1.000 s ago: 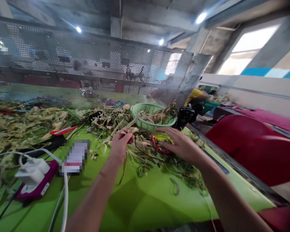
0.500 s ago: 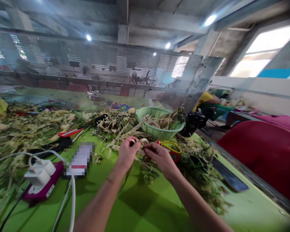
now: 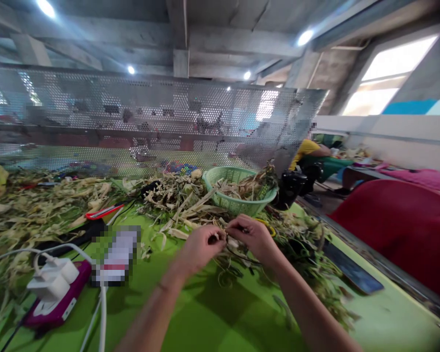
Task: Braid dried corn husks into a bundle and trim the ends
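Observation:
My left hand (image 3: 201,248) and my right hand (image 3: 254,236) are close together over a green table (image 3: 212,318), both pinched on a thin dry plant stalk (image 3: 228,236) between them. Under and around them lies a heap of dried stalks and leaves (image 3: 183,198). A green plastic basket (image 3: 237,187) with more plant scraps stands just behind my hands. Yellow-handled scissors (image 3: 269,226) peek out beside my right hand.
A purple power strip with white chargers (image 3: 53,288) and white cables lies at the left. Red-handled scissors (image 3: 102,211) rest further back. A dark phone (image 3: 352,268) lies at the right edge. A perforated metal screen (image 3: 150,122) closes the back. A person in yellow (image 3: 304,149) sits beyond.
My right hand came in from the scissors to meet my left hand, and both have drawn nearer to me, pinched on the stalk. The camera view shifted slightly.

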